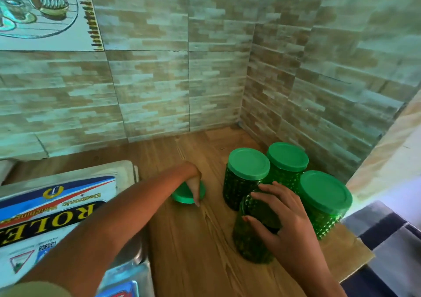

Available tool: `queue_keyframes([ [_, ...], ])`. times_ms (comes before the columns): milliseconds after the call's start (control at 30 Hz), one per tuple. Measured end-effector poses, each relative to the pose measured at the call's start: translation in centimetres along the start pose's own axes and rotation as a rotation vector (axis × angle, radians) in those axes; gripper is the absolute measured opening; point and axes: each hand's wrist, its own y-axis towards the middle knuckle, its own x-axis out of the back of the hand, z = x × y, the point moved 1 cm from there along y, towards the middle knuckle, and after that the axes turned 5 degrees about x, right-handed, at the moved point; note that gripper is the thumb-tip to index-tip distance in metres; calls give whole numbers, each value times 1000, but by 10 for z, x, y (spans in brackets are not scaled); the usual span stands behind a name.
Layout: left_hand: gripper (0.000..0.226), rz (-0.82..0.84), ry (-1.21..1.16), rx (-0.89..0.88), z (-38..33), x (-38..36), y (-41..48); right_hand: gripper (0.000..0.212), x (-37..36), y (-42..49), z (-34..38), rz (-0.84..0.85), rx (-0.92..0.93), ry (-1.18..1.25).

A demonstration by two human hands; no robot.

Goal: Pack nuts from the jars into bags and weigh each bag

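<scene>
Several green studded jars stand in the corner of a wooden counter (193,239). Three carry green lids: one at the back left (248,166), one at the back (287,156), one at the right (324,193). The nearest jar (247,235) has no lid, and my right hand (282,219) grips it around its open rim. My left hand (193,182) holds a loose green lid (182,196) flat on the counter, left of the jars. What fills the jars is too dark to make out.
A box printed for an electronic weighing scale (45,217) lies at the left on a metal surface. Tiled walls close the corner behind and right of the jars. The counter's right edge drops off beside the jars.
</scene>
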Motion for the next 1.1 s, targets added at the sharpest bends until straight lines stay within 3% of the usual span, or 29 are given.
queue_keyframes([
  [100, 101, 55, -60, -34, 0, 13, -31, 51, 7, -1, -16, -19, 2, 55],
  [200, 106, -1, -114, -91, -1, 29, -74, 54, 8, -8, -33, -69, -20, 142],
  [433, 107, -316, -296, -391, -31, 35, -178, 106, -17, -42, -60, -139, -97, 441],
  [633, 100, -641, -225, -439, -101, 1, -176, 138, -50, -63, -77, 25, -291, 648],
  [933, 80, -762, -261, -263, -125, -34, -152, 123, -70, -70, -95, 94, -301, 631],
  [1033, 77, -781, -223, -273, -125, -45, -150, 120, -67, -69, -93, 90, -305, 657],
  [1100, 71, -911, -172, -328, -124, -54, -145, 119, -64, -68, -92, 95, -302, 668],
])
